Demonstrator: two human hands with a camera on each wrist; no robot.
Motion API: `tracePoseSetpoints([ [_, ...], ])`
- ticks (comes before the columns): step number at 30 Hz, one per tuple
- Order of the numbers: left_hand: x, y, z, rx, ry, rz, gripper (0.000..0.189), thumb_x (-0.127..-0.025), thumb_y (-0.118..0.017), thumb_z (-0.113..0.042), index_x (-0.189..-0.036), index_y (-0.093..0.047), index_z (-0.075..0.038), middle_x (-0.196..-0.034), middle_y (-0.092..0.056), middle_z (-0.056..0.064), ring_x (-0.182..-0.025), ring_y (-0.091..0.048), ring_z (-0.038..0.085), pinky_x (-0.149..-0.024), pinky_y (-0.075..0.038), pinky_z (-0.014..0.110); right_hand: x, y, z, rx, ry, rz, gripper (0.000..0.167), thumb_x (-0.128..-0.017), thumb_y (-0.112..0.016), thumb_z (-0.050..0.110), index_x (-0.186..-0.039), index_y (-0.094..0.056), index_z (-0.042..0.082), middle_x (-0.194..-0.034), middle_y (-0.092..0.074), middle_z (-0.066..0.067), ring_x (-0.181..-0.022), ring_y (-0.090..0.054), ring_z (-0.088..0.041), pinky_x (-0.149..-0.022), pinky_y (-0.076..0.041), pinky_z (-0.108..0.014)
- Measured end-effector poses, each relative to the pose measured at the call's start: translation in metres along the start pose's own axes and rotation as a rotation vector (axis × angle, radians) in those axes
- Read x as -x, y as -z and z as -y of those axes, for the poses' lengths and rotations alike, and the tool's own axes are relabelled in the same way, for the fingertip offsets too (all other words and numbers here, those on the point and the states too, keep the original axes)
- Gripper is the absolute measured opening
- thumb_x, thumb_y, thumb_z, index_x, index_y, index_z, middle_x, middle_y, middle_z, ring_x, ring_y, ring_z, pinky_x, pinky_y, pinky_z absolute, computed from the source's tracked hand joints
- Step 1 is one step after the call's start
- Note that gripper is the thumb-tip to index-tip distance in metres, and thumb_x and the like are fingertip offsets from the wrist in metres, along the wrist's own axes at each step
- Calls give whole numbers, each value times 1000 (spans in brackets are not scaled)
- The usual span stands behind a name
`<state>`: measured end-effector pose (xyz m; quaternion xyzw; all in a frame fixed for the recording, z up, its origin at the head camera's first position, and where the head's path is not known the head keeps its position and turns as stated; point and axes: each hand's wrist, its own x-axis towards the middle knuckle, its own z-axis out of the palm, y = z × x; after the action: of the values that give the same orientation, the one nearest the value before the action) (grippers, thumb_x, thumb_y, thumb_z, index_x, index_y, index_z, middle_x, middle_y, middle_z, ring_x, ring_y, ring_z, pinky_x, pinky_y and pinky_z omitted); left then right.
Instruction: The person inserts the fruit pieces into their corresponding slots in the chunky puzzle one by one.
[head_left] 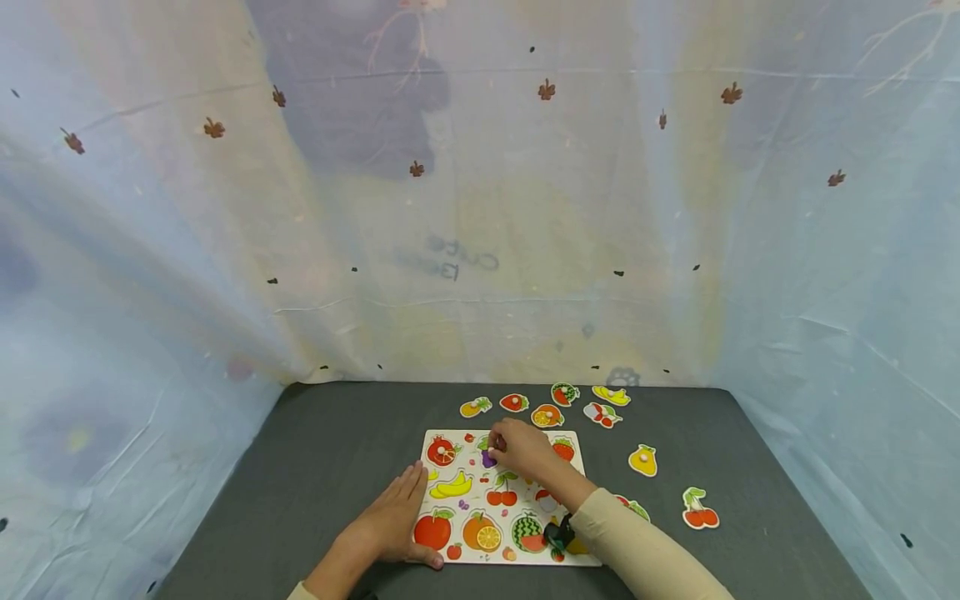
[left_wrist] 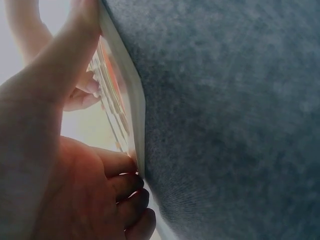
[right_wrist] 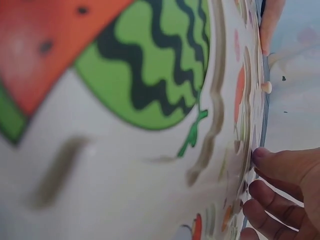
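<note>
A pale curtain (head_left: 480, 208) hangs behind a dark table (head_left: 330, 467), and near its front edge lies the white fruit board (head_left: 532, 559). The left hand (head_left: 397, 515) lies along the board's left side, fingers straight, gripping nothing. The right hand (head_left: 528, 450) reaches across, thumb and fingers together at the grapes (head_left: 489, 459) in the top row: a pinch, I'd say, though the fingers hide what they hold.

It looks early to me. Left to place are the cherries (head_left: 701, 510), bananas (head_left: 611, 396), red-and-white piece (head_left: 603, 415), orange (head_left: 547, 416), pear (head_left: 642, 460), pineapple (head_left: 475, 407), strawberry (head_left: 514, 403), watermelon (head_left: 565, 394) and one piece (head_left: 634, 507) half hidden by the right sleeve. Only the pomegranate (head_left: 441, 451) seems seated, its little knob (right_wrist: 267, 87) standing up.
</note>
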<state>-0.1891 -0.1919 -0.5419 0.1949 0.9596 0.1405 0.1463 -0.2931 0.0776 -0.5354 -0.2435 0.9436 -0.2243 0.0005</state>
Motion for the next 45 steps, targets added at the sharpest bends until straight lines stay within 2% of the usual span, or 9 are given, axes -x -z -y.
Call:
tracePoseSetpoints([
  [9,0,1,-2,-28,41,20,141,-69,-90,-74,-165,-26,8,-175,-23,24,-162,-23,40,-131,-25,55,6,1,-7,-38,-3,-1,12,-96,-84,21,-95,-74,16,-85,-58,5,-74,-51,-9,-65,-47,-27],
  [16,1,4,-6,16,58,15,142,-69,-91,-73,-166,-25,7,-175,-22,23,-163,-20,40,-131,-23,56,14,14,-17,-156,-36,5,6,-101,-77,19,-101,-73,15,-89,-58,4,-73,-53,-12,-62,-46,-29],
  [25,0,5,-7,18,85,11,144,-67,-91,-73,-167,-24,6,-176,-21,23,-163,-20,40,-132,-22,56,17,42,-37,-198,-66,-104,5,-101,-78,19,-99,-73,18,-90,-61,5,-76,-55,-12,-66,-49,-32],
  [31,0,4,-7,31,68,3,145,-67,-91,-73,-167,-22,5,-176,-18,24,-163,-19,41,-132,-21,56,20,58,-53,-235,-106,-152,5,-101,-78,18,-102,-74,15,-86,-62,3,-72,-56,-13,-63,-50,-32],
  [38,-2,3,-7,22,67,3,145,-68,-91,-74,-168,-22,5,-177,-17,22,-164,-18,39,-132,-20,55,30,75,-64,-224,-147,-168,11,-103,-75,18,-108,-75,9,-90,-64,-1,-76,-56,-17,-66,-50,-35],
  [45,-1,4,-8,25,82,9,145,-67,-91,-74,-167,-23,5,-177,-18,23,-163,-19,39,-132,-20,56,44,86,-88,-181,-192,-178,11,-104,-74,22,-106,-74,11,-91,-64,-1,-79,-56,-17,-69,-49,-36],
])
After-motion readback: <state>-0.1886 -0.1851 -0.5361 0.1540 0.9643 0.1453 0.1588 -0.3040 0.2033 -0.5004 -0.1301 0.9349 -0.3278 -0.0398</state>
